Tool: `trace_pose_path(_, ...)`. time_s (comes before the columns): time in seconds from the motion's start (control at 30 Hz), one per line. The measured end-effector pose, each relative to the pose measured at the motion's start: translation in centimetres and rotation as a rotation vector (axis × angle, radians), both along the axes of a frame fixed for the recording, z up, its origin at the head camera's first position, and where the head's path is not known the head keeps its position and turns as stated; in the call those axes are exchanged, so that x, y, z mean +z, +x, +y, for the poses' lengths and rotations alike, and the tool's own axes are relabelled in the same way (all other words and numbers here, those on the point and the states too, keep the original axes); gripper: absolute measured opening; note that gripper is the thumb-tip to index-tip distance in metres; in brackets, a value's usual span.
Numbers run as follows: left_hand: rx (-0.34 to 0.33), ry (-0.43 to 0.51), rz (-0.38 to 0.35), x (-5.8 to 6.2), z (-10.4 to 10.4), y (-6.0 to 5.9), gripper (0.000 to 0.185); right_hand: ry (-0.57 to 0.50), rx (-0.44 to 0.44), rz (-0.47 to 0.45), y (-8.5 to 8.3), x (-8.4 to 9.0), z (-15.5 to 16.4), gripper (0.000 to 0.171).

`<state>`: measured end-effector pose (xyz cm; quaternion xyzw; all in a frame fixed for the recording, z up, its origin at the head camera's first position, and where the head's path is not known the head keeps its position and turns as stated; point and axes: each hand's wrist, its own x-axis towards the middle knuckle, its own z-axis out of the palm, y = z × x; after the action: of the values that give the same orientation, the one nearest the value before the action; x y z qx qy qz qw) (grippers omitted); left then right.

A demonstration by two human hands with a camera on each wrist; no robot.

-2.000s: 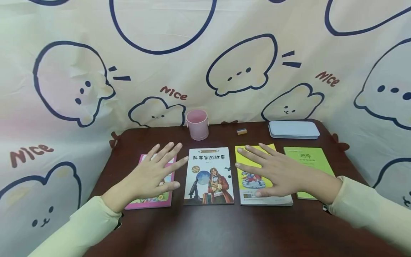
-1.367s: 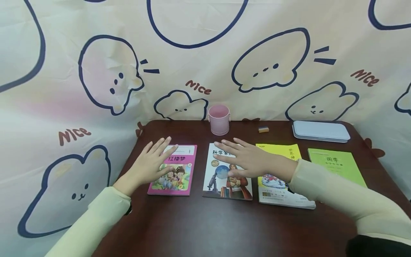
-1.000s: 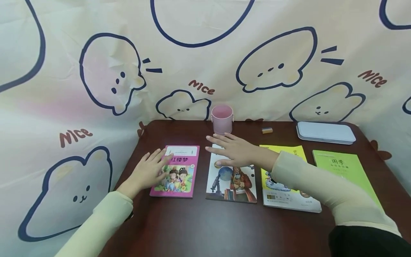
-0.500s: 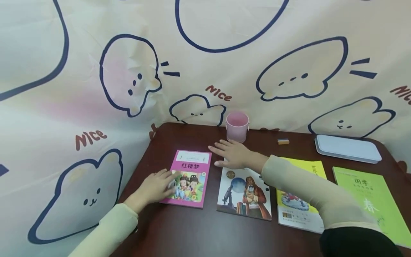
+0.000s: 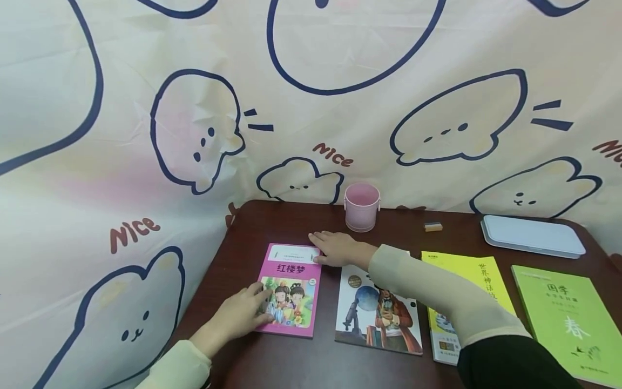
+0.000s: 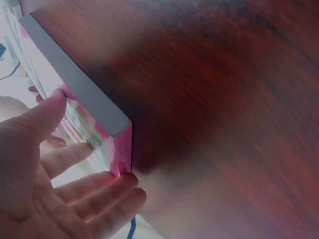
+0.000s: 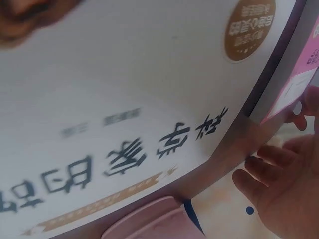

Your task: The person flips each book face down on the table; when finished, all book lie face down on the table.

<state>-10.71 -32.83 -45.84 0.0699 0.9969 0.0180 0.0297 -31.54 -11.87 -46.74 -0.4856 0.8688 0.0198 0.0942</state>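
A pink book (image 5: 289,289) with two cartoon figures on its cover lies at the table's left. My left hand (image 5: 239,314) is at its lower left side, thumb over the cover near the bottom edge. In the left wrist view, the fingers of this hand (image 6: 55,174) extend loosely around the book's corner (image 6: 107,117); firm contact is unclear. My right hand (image 5: 342,249) reaches left to the pink book's upper right corner, fingers extended above the white book (image 5: 379,316). In the right wrist view, the right hand (image 7: 284,181) has nothing in its fingers.
A yellow book (image 5: 466,267), partly under the right sleeve, and a green book (image 5: 568,319) lie to the right. Behind stand a pink bucket (image 5: 362,208), a small eraser-like block (image 5: 433,227) and a pale blue case (image 5: 534,236). A printed cloth backs the dark table (image 5: 335,373).
The right hand has moved left across the white book to the pink book's top corner. The left hand has come down to that book's lower left side. The head view has shifted.
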Motion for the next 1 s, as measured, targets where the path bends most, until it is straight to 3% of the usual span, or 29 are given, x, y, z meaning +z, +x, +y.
trace_pose_path(0.2, 0.207, -0.105, -0.071, 1.5, 0.3, 1.0, 0.063, 0.024, 0.102, 0.003, 0.3, -0.1, -1.1, 0.066)
trace_pose_path(0.3, 0.291, -0.088, -0.137, 2.0, 0.3, 1.0, 0.066, 0.002, 0.109, -0.003, 0.1, 0.4, -1.4, 0.064)
trace_pose_path(0.37, 0.328, -0.044, -0.174, 1.9, 0.4, 0.9, 0.069, -0.018, 0.061, -0.03, -0.1, 0.5, -1.8, 0.065)
trace_pose_path(0.53, 0.429, 0.078, -0.253, 1.5, 0.6, 0.9, 0.076, -0.044, -0.153, -0.137, -0.3, 0.0, -3.7, 0.063)
trace_pose_path(0.77, 0.516, 0.239, -0.347, 1.1, 0.2, 1.1, 0.074, 0.045, -0.381, -0.228, -0.1, 0.4, -5.2, 0.06)
trace_pose_path(0.87, 0.522, 0.283, -0.361, 0.8, 0.0, 1.0, 0.075, 0.083, -0.396, -0.173, 0.1, 0.7, -5.4, 0.061)
trace_pose_path(1.0, 0.531, 0.312, -0.35, 0.4, -0.4, 0.9, 0.076, 0.161, -0.338, 0.036, 0.8, 1.2, -6.1, 0.059)
